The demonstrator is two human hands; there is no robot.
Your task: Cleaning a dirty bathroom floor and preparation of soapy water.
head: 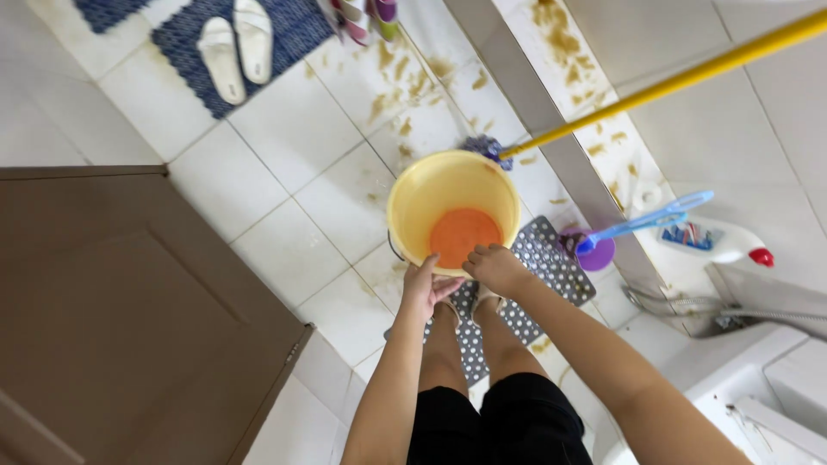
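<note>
Door: a plain brown wooden door (129, 319) is seen at the far left, standing over the white tiled floor (284, 164).
Slippers: a pair of white slippers (235, 47) is laid on a dark blue patterned mat (293, 26) at the top.
Left hand: the left hand (426, 288) is closed around the near rim of the bucket, with the fingers curled over the edge.
Bucket: a round yellow plastic bucket (413, 202) is placed upright on the floor, just in front of the feet; its mouth is turned up toward the camera and its axis is vertical. An orange bottom (465, 234) is visible inside.
Right hand: the right hand (493, 265) is also shut over the near rim, just beside the left hand.
Mat: a grey mat with white dots (551, 258) is spread under the feet and partly under the bucket.
Mop: a long yellow mop handle (680, 79) is pointed from the upper right down to the bucket's far rim, where a blue mop head (484, 148) is touching it.
Stains: brown stains (405, 90) are spread on the tiles behind the bucket.
Scoop: a purple scoop with a light blue handle (642, 224) is seen to the right.
Bottle: a white bottle with a red cap (732, 245) is lying at the far right.
</note>
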